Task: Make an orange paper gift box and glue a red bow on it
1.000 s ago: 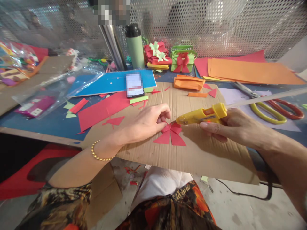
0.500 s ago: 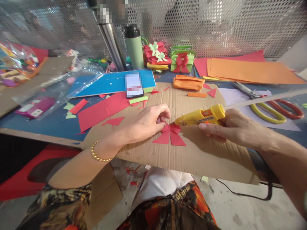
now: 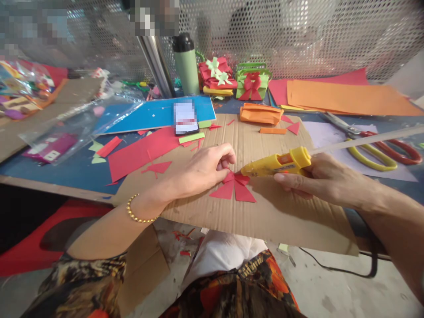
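My left hand (image 3: 207, 170) has its fingers curled and pinched on the upper left part of a red paper bow (image 3: 244, 192). Two pointed tails of the bow spread towards me on the brown cardboard (image 3: 265, 218). In my right hand (image 3: 326, 179) is a yellow glue gun (image 3: 276, 163), a long pale glue stick running out of its back. The nozzle touches or nearly touches the bow's centre, beside my left fingertips. My fingers hide part of the bow's top.
Scissors (image 3: 371, 152) lie at the right on pale paper. Behind the cardboard are an orange folded paper piece (image 3: 261, 114), a phone (image 3: 185, 117), a green bottle (image 3: 186, 66) and paper bags (image 3: 253, 84). Red paper (image 3: 142, 152) lies left.
The glue gun has shifted very slightly to the left in my right hand, its tip still at the bow's centre. My left hand stays in place.
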`<state>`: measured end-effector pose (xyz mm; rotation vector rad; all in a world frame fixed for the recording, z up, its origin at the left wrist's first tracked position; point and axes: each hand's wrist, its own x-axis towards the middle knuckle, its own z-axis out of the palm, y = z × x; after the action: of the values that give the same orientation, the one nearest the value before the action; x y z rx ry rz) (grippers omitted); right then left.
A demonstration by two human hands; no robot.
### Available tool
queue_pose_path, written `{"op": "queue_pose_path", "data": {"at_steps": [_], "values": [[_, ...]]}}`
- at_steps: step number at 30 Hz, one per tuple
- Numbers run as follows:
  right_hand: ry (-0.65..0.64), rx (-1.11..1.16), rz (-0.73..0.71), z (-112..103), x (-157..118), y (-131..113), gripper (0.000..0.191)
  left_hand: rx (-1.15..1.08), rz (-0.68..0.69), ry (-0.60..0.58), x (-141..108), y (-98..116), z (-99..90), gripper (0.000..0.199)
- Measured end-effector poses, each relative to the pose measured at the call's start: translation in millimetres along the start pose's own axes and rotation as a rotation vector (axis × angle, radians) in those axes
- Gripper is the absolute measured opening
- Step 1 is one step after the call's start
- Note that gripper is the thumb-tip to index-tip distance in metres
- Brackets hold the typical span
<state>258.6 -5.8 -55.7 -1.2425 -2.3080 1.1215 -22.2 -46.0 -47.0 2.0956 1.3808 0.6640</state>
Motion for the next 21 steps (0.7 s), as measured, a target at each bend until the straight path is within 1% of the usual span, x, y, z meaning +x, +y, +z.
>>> {"op": "queue_pose_path", "data": {"at_steps": [6,10,13,16,19,21], "values": [[0.015,-0.012,0.004,1.3,-1.3,8.9,0.058,0.008,0.004,0.004,0.0,-1.0,0.5,0.021],[-0.002,-0.010,0.008,-2.4,-3.5,2.1,0.059,0.012,-0.004,-0.004,-0.4,-0.4,0.0,0.021],[0.013,-0.012,0.001,-4.7,-4.2,-3.6,0.057,0.018,-0.012,-0.006,-0.4,0.5,-0.2,0.022],[0.036,-0.024,0.007,-3.3,-3.8,-1.4,0.059,0.022,-0.012,-0.005,-0.2,0.5,0.8,0.023],[0.013,-0.023,0.020,-0.5,-3.7,1.8,0.061,0.023,-0.006,-0.002,-0.2,0.4,1.9,0.023],[0.030,-0.005,0.006,0.9,-4.3,0.2,0.061,0.031,-0.006,0.003,-0.4,0.8,2.2,0.023]]}}
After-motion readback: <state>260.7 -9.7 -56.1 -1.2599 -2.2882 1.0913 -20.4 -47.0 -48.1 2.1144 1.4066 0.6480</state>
